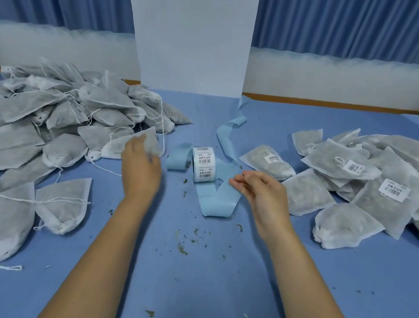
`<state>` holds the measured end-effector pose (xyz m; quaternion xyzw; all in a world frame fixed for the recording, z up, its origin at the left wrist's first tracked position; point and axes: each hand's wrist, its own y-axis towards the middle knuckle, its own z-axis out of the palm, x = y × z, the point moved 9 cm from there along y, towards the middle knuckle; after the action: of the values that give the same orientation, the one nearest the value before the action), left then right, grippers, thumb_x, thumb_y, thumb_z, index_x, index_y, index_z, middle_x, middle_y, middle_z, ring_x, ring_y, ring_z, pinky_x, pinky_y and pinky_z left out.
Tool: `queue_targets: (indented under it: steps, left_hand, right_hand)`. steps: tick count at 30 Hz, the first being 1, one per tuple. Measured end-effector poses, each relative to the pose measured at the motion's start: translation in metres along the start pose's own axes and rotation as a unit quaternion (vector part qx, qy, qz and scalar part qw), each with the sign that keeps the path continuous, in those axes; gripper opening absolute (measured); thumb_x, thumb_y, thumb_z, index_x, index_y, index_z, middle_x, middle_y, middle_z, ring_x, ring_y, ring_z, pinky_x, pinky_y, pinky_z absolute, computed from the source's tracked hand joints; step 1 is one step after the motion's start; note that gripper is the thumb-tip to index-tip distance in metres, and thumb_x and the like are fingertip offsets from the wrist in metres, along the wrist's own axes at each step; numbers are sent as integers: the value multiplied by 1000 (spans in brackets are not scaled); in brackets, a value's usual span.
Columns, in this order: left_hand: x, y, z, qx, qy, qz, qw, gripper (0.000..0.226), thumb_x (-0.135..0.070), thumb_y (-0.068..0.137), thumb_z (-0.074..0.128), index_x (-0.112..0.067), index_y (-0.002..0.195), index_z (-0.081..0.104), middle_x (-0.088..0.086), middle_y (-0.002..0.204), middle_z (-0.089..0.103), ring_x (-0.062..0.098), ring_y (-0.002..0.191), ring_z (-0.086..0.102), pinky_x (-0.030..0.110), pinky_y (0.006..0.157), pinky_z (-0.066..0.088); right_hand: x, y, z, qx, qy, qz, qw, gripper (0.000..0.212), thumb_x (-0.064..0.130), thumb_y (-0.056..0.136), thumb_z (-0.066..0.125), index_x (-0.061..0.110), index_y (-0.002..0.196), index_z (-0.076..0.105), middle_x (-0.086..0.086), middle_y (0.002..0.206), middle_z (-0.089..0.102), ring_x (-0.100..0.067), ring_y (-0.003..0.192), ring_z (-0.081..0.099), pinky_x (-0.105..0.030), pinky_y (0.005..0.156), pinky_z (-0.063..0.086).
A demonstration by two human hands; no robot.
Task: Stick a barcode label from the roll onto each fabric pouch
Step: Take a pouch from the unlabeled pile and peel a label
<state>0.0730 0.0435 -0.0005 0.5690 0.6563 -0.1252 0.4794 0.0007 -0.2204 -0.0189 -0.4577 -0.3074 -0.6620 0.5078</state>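
Pouches of thin, gauzy white fabric, flat and roughly triangular with drawstring necks, lie heaped [43, 112] toward the left edge of the blue surface [208, 285]. Toward the right edge lies a second pile [383, 184], several of whose pouches bear white barcode stickers. Mid-surface, between the two hands, the label roll [203, 164] lies on its side, its smooth pale-blue backing strip [219, 197] looping off in ribbons. The left hand [141, 165], somewhat blurred, grasps one pouch [124, 143] at the heap's near-right fringe, its fingertips tucked behind the raised corner. The right hand [261, 193] hovers just right of the roll over the strip. Its fingers are loosely curled, the thumb and forefinger tips nearly meet, and nothing shows between them. Dry green crumbs [182, 249] speckle the surface nearer the person.
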Motion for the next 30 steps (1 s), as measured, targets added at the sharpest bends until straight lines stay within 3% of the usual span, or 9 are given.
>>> queue_targets:
  steps: [3,6,12,18,21,24,27,29,30]
  left_hand:
    - [34,12,9,74,108,-25,991,64,-12,98,52,-11,154,22,14,160,20,34,142,27,46,107,33]
    - [37,23,16,113,190,-13,975,76,-25,95,59,-12,155,14,19,147,40,38,134,34,51,101,38]
    - [36,31,8,73,337,3,939,33,-29,94,56,-5,117,59,16,123,57,34,121,39,42,95,33]
    - [33,19,-8,-9,329,-10,944,31,-26,96,54,0,112,60,25,124,50,36,121,38,47,106,23]
    - [15,11,-25,-67,188,-12,980,28,-19,99,46,5,111,53,27,115,53,40,111,49,43,98,30]
    - [-1,-6,-25,-43,-137,-97,985,17,-20,101,41,-4,100,46,17,101,55,32,91,55,33,70,34]
    - [-31,-43,12,113,-446,-234,856,24,-30,103,40,-11,106,53,12,106,68,29,92,69,39,76,54]
    - [-60,-63,26,184,-578,-227,762,25,-25,104,41,-6,111,54,18,101,73,27,91,72,44,82,58]
    - [-70,-70,29,197,-597,-211,749,27,-21,104,42,0,118,50,22,104,71,30,96,71,49,89,55]
  right_hand:
    - [3,2,1,-10,-32,-25,999,15,-2,92,52,2,81,62,-4,70,70,-19,73,72,-24,82,56]
    - [7,2,4,-11,-64,-55,996,17,-2,92,51,4,81,62,-2,68,70,-17,69,71,-21,74,56]
    - [18,-1,15,8,-131,-118,984,20,-5,90,52,7,78,62,-4,67,68,-15,65,66,-22,72,55]
    - [18,-8,27,48,-176,-153,971,22,-8,89,52,8,78,62,1,67,68,-10,68,65,-17,69,51]
    - [21,-11,31,72,-183,-175,965,23,-7,88,55,12,78,63,4,72,69,-10,73,66,-18,75,51]
    - [25,-21,43,117,-205,-221,946,15,-2,85,65,13,83,65,3,86,69,-13,86,66,-22,84,50]
    - [26,-34,58,159,-266,-273,911,20,7,79,76,9,95,65,1,98,66,-13,95,63,-23,89,47]
    - [20,-40,63,171,-302,-269,899,32,16,74,80,18,99,61,15,97,64,-1,93,60,-14,86,44]
    - [18,-40,63,167,-307,-258,901,36,17,73,81,23,100,58,20,93,63,5,87,59,-10,80,42]
